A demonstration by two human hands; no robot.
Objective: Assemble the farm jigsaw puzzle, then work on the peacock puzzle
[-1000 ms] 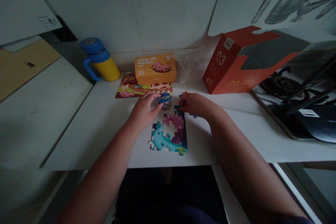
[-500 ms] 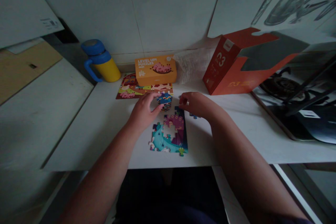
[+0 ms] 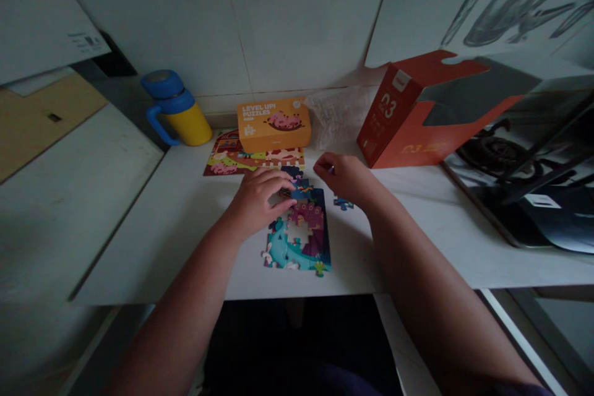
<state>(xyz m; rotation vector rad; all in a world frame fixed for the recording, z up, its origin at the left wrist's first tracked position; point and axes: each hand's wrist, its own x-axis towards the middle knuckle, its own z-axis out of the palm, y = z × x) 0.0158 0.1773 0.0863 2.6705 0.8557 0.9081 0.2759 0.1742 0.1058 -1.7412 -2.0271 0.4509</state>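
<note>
Here are the hands: the left hand (image 3: 258, 203) curves at the tabletop's (image 3: 185, 223) middle, thumb and fingers parted at a blue puzzle piece (image 3: 303, 189), though whether it grips that piece I can't tell, while the right hand (image 3: 346, 174) hovers nearby, fingers curled in, any hold hidden. Just below them lies the part-built puzzle (image 3: 278, 246), purple and turquoise, with a gap in its middle, and a loose blue piece (image 3: 343, 203) sits to its right; behind, the orange puzzle box (image 3: 273, 130) stands by a farm-picture puzzle (image 3: 227, 161).
</note>
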